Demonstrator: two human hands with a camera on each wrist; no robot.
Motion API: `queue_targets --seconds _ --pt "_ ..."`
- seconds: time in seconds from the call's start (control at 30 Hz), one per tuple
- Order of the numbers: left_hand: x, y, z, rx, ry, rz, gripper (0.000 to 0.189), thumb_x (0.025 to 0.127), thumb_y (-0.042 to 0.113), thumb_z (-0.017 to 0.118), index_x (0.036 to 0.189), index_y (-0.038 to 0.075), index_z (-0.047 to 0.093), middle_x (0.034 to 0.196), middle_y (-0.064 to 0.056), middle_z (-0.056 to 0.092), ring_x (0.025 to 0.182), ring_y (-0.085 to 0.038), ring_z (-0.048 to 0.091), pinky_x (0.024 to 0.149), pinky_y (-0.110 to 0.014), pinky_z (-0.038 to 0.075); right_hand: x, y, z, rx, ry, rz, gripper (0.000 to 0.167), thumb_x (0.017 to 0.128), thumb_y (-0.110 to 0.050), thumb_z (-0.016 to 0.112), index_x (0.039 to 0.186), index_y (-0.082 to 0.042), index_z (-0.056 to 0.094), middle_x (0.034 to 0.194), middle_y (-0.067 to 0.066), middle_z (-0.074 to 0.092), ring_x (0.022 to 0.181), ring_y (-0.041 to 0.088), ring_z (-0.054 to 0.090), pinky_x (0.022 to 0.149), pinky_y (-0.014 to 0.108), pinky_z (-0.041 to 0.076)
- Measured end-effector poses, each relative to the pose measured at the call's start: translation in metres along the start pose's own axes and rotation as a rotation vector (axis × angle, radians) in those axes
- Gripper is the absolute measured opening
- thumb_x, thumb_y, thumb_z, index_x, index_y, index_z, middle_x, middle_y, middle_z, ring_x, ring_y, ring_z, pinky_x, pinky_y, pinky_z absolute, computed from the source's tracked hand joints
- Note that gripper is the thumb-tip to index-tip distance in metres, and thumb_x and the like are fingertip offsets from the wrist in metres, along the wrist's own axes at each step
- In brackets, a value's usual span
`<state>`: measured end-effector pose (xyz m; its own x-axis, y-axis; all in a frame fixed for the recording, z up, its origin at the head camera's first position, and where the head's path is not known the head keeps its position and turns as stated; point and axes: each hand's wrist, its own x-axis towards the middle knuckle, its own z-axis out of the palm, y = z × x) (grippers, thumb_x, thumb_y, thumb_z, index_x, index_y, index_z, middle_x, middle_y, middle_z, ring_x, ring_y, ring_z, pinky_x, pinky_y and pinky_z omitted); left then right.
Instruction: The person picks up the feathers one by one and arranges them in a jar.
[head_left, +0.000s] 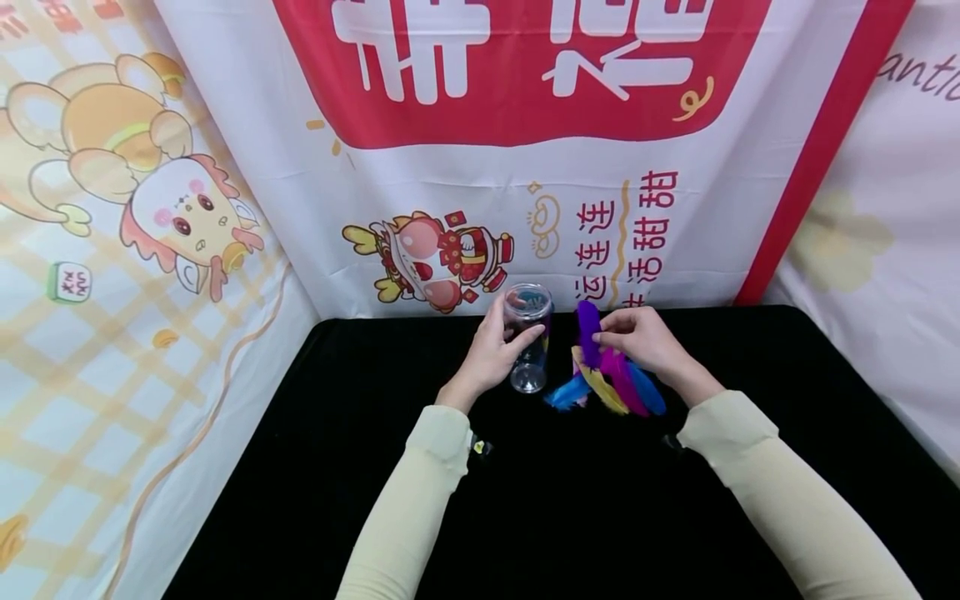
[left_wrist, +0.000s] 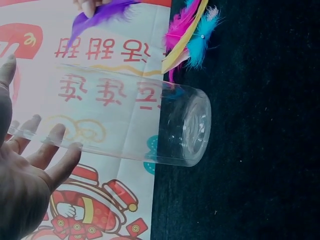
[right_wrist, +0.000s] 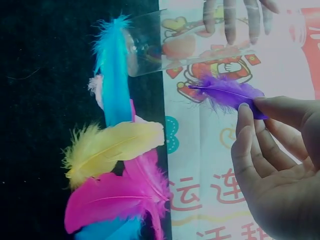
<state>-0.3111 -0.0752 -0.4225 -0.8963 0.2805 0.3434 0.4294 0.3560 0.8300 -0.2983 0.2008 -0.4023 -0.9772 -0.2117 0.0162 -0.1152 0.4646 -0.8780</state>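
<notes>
My left hand (head_left: 487,354) holds a clear plastic jar (head_left: 529,379) upright near the table's back edge, thumb on the near side and fingers around its far side. The jar's see-through wall (left_wrist: 130,120) fills the middle of the left wrist view. To its right, my right hand (head_left: 648,340) pinches a purple feather (right_wrist: 230,94) between thumb and fingertips, above a loose pile. Lying in that pile are a yellow feather (right_wrist: 115,147), a magenta feather (right_wrist: 110,199), blue feathers (right_wrist: 115,75) and a pale pink one (right_wrist: 98,91), partly covered.
The table (head_left: 570,517) has a black cloth. Directly behind it hangs a white and red printed curtain (head_left: 457,179), with a patterned cloth wall (head_left: 247,350) at the left and a white one (head_left: 885,350) at the right.
</notes>
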Motion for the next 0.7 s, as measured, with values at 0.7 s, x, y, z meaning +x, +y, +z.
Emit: queue_targets --seconds 0.7 --pt "0.000 0.001 -0.001 0.016 -0.017 -0.011 0.075 0.100 0.038 0.068 0.158 0.013 0.028 0.148 -0.011 0.045 0.135 -0.024 0.052 0.106 -0.043 0.050 -0.001 -0.034 -0.015 0.136 0.091 -0.110 0.027 0.095 -0.016 0.076 0.107 0.008 0.070 0.096 0.010 0.075 0.080 0.015 0.072 0.069 0.028 0.060"
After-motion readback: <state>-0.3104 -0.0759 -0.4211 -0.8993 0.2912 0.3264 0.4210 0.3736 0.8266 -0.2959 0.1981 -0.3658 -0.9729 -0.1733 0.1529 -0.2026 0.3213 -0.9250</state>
